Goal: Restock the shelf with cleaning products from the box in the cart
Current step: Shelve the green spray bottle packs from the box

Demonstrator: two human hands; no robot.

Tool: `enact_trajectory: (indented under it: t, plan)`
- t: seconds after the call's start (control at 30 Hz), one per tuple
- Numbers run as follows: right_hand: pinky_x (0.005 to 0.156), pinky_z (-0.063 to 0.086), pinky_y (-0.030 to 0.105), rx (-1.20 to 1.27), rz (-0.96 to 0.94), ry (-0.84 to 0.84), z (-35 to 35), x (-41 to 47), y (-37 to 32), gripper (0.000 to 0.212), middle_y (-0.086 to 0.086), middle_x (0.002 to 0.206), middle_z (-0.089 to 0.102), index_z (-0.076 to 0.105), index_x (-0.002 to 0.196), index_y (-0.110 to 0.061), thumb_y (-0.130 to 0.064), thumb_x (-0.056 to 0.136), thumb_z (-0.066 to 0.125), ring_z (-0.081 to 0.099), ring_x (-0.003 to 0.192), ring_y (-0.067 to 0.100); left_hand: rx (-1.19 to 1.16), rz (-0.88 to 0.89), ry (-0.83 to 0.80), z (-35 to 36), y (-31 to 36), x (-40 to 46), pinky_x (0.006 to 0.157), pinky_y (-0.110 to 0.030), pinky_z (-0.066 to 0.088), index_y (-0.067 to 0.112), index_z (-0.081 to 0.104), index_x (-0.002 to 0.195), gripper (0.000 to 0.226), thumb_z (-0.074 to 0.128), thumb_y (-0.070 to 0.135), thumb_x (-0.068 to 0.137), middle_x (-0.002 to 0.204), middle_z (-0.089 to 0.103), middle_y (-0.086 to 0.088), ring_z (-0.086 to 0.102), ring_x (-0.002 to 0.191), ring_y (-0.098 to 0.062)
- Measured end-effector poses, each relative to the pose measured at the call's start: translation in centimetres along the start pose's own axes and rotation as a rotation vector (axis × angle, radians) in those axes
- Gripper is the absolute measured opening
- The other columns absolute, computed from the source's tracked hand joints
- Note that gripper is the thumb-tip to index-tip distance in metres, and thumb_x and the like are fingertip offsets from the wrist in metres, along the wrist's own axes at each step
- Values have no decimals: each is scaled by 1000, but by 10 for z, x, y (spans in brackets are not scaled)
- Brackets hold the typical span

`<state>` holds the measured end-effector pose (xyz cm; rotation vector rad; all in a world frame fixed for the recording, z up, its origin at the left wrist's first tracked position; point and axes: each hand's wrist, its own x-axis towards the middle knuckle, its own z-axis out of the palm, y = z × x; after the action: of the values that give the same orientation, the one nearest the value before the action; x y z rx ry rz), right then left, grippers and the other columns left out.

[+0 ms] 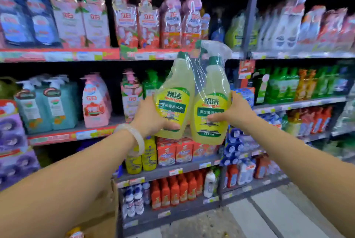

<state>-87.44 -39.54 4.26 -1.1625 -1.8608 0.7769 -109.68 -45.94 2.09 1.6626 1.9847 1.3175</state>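
Note:
I hold a clear-wrapped twin pack of yellow-green cleaner bottles (194, 92) up in front of the shelves. One bottle has a plain green cap, the other a white trigger sprayer. My left hand (151, 118), with a pale bangle on its wrist, grips the left bottle low on its label. My right hand (233, 114) grips the right bottle from the side, thumb on the label. The pack hangs at the height of the second shelf (73, 135), in front of a dark gap between pink pump bottles and the upright post. A corner of the cardboard box (107, 216) shows at the bottom left.
The shelves are packed: pink pump bottles (148, 21) on top, teal and pink refills (57, 103) at left, green and orange bottles (299, 84) at right, red boxes (174, 151) and orange bottles lower down. A grey post (249, 19) divides two bays. Tiled floor (269, 216) lies below.

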Motion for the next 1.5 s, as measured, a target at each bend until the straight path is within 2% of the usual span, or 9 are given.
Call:
enact_trajectory:
  t: [0.1,0.17,0.27,0.57,0.83,0.97,1.1,1.33,1.5]
  plan:
    - [78,52,32,-25,17,80,-51,14,25,56,-1,89,64,48,93,-20,-5,57,88,63,81,13,15,97,22,50,29,33,84,-38,54,21,63,99,97,82,63,13,94,70,3,65,95,-19]
    - [87,53,44,-44,55,126,-77,28,42,72,4,101,65,47,112,-16,-11,54,90,65,94,22,4,113,4,81,48,51,86,-39,52,19,63,100,95,82,59,15,95,68,0,62,98,-21]
    - [91,51,48,-42,96,162,-115,53,72,86,3,97,68,41,129,-13,-6,58,89,66,95,25,-41,163,-23,129,73,77,87,-37,52,18,64,97,94,78,59,13,94,68,2,62,99,-21]
    - [87,53,51,-43,136,287,-211,199,145,65,7,94,71,50,102,-21,-1,53,89,69,90,26,-181,195,-72,260,137,237,82,-24,47,26,56,88,76,90,41,22,89,61,5,56,95,-16]
    - [90,52,45,-77,3,395,-286,321,161,62,2,93,67,49,105,-21,-4,59,87,65,91,25,-168,325,10,323,204,375,85,-25,50,24,64,97,100,71,64,6,96,66,3,61,94,-16]
    - [87,54,48,-29,-68,417,-318,369,170,71,6,101,68,45,118,-14,1,61,84,68,91,24,-256,380,67,341,236,408,93,-27,42,14,55,112,93,93,38,31,110,56,-4,45,105,-18]
    - [84,54,40,-35,-193,456,-348,426,177,72,2,99,66,45,119,-10,2,60,84,66,88,18,-256,448,174,358,266,448,97,-31,39,13,49,116,88,94,27,41,118,50,-8,34,101,-12]
    - [77,55,36,103,-395,313,-373,555,201,57,-6,86,62,48,102,-17,6,63,81,64,80,15,8,426,470,374,305,499,95,-32,35,10,41,121,88,91,26,50,123,37,-9,39,114,-28]
    - [59,53,12,192,-432,118,-371,627,206,61,-7,85,60,45,111,-11,9,65,79,59,73,1,155,281,603,386,314,520,95,-33,36,8,37,128,95,90,30,53,128,37,-11,38,117,-30]
